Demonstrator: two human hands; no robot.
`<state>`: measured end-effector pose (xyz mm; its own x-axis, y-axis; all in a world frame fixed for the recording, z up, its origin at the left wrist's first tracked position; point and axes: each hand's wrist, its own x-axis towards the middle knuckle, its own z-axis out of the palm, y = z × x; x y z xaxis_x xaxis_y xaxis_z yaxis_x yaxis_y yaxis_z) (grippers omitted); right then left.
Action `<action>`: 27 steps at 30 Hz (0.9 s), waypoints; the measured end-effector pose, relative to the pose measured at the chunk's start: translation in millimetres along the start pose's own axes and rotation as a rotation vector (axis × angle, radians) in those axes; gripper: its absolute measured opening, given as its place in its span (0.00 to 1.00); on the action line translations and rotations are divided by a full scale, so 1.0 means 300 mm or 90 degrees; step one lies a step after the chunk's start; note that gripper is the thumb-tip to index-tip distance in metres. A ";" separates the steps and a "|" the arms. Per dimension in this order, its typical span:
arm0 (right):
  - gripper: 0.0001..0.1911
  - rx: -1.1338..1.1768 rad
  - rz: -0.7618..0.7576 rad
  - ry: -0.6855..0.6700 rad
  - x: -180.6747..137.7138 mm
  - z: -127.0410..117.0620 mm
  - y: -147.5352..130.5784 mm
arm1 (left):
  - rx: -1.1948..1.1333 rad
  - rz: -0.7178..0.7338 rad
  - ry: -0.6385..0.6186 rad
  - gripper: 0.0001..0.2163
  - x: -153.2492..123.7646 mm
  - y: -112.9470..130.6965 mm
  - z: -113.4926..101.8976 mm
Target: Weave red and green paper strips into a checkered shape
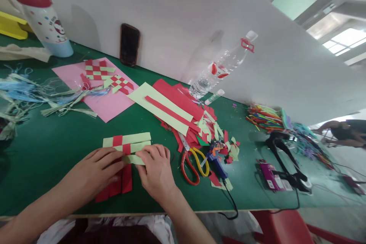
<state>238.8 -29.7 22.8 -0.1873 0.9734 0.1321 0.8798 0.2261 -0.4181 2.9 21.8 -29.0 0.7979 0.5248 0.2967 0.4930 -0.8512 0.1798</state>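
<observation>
A small weave of red paper strips (127, 179) and pale green paper strips (140, 137) lies on the green table before me. My left hand (104, 167) rests over its left part, fingers together, gripping the left end of a short length of pale green strip (132, 159). On the other end, my right hand (156, 169) pinches that same strip between thumb and fingers. Part of the red strips is covered by my left hand, so how they cross there cannot be seen.
Right of my hands lie scissors (190, 164), a glue gun (219, 164) and paper scraps (211, 129). Behind are a pink sheet (105, 108), a phone (129, 44), a water bottle (215, 70) and a flask (47, 23). A black stand (286, 152) is farther right.
</observation>
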 end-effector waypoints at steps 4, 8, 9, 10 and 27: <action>0.10 0.022 -0.005 0.010 0.002 0.002 -0.004 | -0.003 -0.024 -0.009 0.12 0.000 0.002 0.001; 0.12 0.041 0.010 0.037 0.002 0.004 -0.010 | -0.015 -0.012 0.007 0.12 0.002 -0.001 -0.003; 0.12 0.044 0.022 0.042 0.003 0.005 -0.011 | -0.019 -0.011 0.012 0.12 0.002 -0.003 -0.004; 0.11 0.044 0.035 0.046 0.005 0.005 -0.012 | -0.023 -0.011 0.014 0.12 0.002 -0.004 -0.005; 0.04 0.036 0.044 0.107 -0.001 0.011 -0.007 | -0.024 -0.019 0.011 0.13 0.008 0.006 -0.015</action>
<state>235.5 -30.4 20.8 -0.0473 0.9679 0.2467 0.8614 0.1645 -0.4806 4.0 21.5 -23.8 0.7768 0.5501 0.3065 0.5030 -0.8349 0.2234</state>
